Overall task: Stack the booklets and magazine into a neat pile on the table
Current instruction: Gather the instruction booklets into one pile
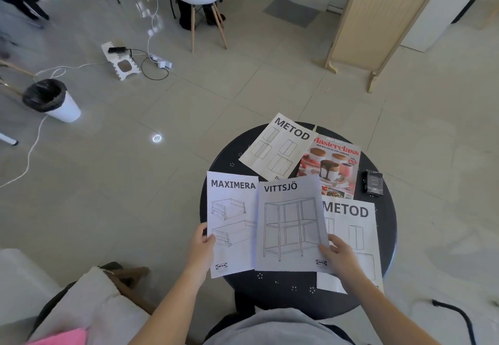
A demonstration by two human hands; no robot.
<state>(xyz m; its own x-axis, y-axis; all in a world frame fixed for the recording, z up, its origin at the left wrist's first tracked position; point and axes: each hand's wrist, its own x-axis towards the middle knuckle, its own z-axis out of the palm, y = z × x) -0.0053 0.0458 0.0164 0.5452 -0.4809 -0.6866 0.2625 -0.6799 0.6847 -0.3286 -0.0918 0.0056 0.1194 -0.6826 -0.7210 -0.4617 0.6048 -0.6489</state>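
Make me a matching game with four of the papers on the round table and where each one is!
Things:
1. MAXIMERA booklet
2. VITTSJÖ booklet
3. magazine
4. far METOD booklet

Places:
A. beside the small black packet
B. held at its edge by the left hand
C. at the back edge of the table
D. under the right hand fingers

Pairs: 1-B, 2-D, 3-A, 4-C
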